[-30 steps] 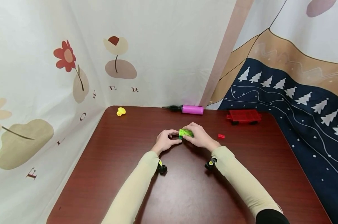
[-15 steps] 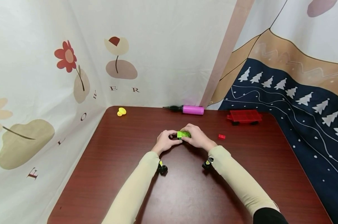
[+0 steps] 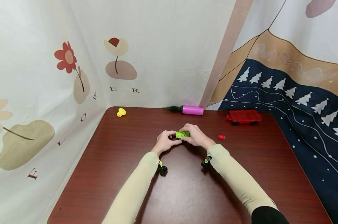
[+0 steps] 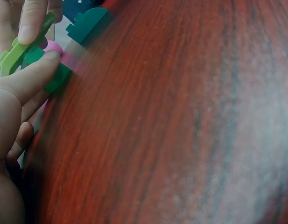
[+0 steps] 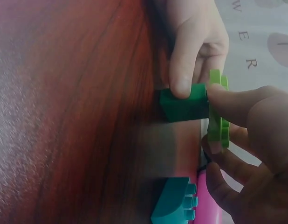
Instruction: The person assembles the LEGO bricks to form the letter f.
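Note:
A light green toy building plate with studs point(image 3: 181, 134) is pinched between the thumb and fingers of my right hand point(image 3: 196, 136). It lies over a dark green building brick point(image 5: 186, 102), which the thumb and fingers of my left hand point(image 3: 164, 141) grip at the table surface. In the right wrist view the plate and brick meet or nearly meet; whether they are joined, I cannot tell. Close by, under the right hand, a teal brick with a curved side point(image 5: 174, 203) stands on the table. The head view hides it behind that hand.
On the brown table point(image 3: 180, 193), a small red brick point(image 3: 221, 137) lies right of the hands. Behind are a red wheeled toy wagon base point(image 3: 245, 116), a pink cylinder with a black tapered end point(image 3: 192, 110) and a yellow knob-like piece point(image 3: 121, 112). Printed cloth hangs behind.
My right hand has shifted slightly left with the light green plate, bringing it closer over the left hand's grip. The left hand stays nearly still.

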Demonstrator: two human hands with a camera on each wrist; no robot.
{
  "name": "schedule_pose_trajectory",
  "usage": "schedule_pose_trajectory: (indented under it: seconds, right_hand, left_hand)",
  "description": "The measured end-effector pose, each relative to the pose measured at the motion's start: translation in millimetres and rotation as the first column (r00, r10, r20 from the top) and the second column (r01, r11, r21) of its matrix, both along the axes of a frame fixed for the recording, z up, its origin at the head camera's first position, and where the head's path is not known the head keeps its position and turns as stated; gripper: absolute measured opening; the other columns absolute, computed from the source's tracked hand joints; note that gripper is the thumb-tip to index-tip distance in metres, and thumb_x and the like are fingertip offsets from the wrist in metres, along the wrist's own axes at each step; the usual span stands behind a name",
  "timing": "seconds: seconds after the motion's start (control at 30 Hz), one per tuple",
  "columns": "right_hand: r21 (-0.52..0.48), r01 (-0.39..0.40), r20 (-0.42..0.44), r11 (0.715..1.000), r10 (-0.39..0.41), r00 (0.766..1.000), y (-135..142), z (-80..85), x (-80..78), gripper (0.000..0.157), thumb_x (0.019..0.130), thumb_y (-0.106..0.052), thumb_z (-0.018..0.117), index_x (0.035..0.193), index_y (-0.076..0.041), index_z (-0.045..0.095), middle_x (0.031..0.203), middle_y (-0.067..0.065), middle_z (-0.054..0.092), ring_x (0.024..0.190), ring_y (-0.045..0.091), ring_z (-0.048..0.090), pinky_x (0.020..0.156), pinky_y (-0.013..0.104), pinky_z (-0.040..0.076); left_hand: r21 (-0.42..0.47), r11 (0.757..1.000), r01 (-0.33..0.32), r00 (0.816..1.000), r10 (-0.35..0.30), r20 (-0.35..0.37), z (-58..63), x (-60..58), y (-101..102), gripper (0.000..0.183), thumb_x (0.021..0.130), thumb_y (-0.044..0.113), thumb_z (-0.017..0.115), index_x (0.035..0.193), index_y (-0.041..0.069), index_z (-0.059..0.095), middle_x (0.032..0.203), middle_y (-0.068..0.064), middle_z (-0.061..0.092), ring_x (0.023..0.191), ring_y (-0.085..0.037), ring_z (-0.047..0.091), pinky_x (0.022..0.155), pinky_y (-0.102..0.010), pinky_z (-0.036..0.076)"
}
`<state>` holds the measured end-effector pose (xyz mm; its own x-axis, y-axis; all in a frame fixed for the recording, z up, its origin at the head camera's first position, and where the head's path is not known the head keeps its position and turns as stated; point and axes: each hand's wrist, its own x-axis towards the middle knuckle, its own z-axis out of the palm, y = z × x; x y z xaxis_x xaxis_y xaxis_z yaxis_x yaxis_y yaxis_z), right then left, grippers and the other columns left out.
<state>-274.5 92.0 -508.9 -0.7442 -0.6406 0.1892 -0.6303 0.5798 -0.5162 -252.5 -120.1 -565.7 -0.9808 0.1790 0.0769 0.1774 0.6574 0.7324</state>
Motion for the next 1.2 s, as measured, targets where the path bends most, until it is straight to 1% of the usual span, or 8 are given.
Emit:
schedule_pose_trajectory:
  seconds: [0.23, 0.37, 0.53, 0.73, 0.9, 1.07, 1.2]
  right_hand:
    - [0.013, -0.01, 0.03, 1.0, 0.009, 0.999, -1.6, 2.0, -2.1, 0.024, 0.093, -0.013, 0.081, 0.117, -0.006, 0.079, 0.111, 0.007, 0.071, 0.102, 0.02, 0.066, 0.09, 0.038, 0.056]
    - [0.015, -0.003, 0.022, 1.0, 0.003, 1.0, -1.4, 1.0, -1.3, 0.025, 0.093, -0.013, 0.081, 0.117, -0.005, 0.079, 0.111, 0.007, 0.071, 0.102, 0.02, 0.066, 0.09, 0.038, 0.056]
    - [0.009, 0.008, 0.01, 1.0, -0.008, 1.0, -0.8, -2.9, 0.1, 0.026, 0.093, -0.013, 0.082, 0.118, -0.006, 0.079, 0.109, 0.006, 0.07, 0.1, 0.019, 0.066, 0.088, 0.037, 0.055]
    - [-0.033, 0.023, 0.014, 0.999, -0.023, 1.0, -1.3, -4.3, 2.0, 0.027, 0.093, -0.012, 0.082, 0.118, -0.005, 0.079, 0.107, 0.007, 0.069, 0.1, 0.022, 0.066, 0.089, 0.039, 0.055]
    - [-0.063, 0.038, 0.026, 0.997, -0.036, 0.999, -2.3, -4.7, 1.0, 0.029, 0.09, -0.01, 0.084, 0.119, -0.004, 0.079, 0.107, 0.009, 0.071, 0.1, 0.024, 0.067, 0.09, 0.041, 0.054]
    - [-0.03, 0.063, 0.028, 0.998, -0.062, 0.998, -4.5, -1.9, 2.7, 0.03, 0.09, -0.012, 0.085, 0.119, -0.004, 0.078, 0.108, 0.011, 0.072, 0.1, 0.025, 0.068, 0.091, 0.042, 0.055]
    - [0.004, 0.089, 0.051, 0.996, -0.089, 0.995, -6.2, 2.0, 5.7, 0.033, 0.09, -0.015, 0.086, 0.12, -0.007, 0.076, 0.111, 0.008, 0.073, 0.102, 0.023, 0.068, 0.092, 0.042, 0.055]
  left_hand:
    - [0.009, 1.0, 0.0, 1.0, 0.0, 0.01, 0.1, -0.4, 1.0, 0.041, 0.08, 0.044, 0.092, 0.116, 0.027, 0.081, 0.097, 0.004, 0.07, 0.092, -0.014, 0.057, 0.083, -0.037, 0.043]
    - [0.011, 1.0, 0.003, 1.0, -0.003, 0.0, -1.4, -1.7, 1.6, 0.041, 0.08, 0.045, 0.092, 0.115, 0.028, 0.081, 0.096, 0.005, 0.071, 0.092, -0.014, 0.057, 0.084, -0.037, 0.043]
    - [0.015, 1.0, 0.009, 1.0, -0.009, 0.007, -1.3, -0.7, 1.6, 0.041, 0.08, 0.045, 0.092, 0.116, 0.027, 0.081, 0.098, 0.006, 0.071, 0.093, -0.014, 0.057, 0.084, -0.037, 0.043]
    - [0.01, 1.0, 0.008, 1.0, -0.008, 0.002, 1.1, -1.1, 0.7, 0.042, 0.08, 0.045, 0.092, 0.116, 0.027, 0.08, 0.098, 0.005, 0.07, 0.093, -0.014, 0.057, 0.084, -0.037, 0.043]
    - [0.018, 0.999, 0.044, 0.999, -0.044, 0.0, 3.0, -3.1, -1.4, 0.046, 0.082, 0.044, 0.091, 0.124, 0.029, 0.077, 0.105, 0.007, 0.072, 0.096, -0.014, 0.058, 0.086, -0.037, 0.045]
    - [0.045, 0.997, 0.066, 0.998, -0.066, 0.006, 1.4, -2.9, -2.7, 0.047, 0.086, 0.042, 0.088, 0.129, 0.028, 0.074, 0.112, 0.007, 0.073, 0.099, -0.015, 0.058, 0.087, -0.038, 0.045]
    - [0.072, 0.994, 0.08, 0.997, -0.08, 0.008, 0.3, -1.9, -4.5, 0.046, 0.088, 0.04, 0.087, 0.13, 0.027, 0.073, 0.114, 0.006, 0.073, 0.099, -0.016, 0.058, 0.088, -0.038, 0.044]
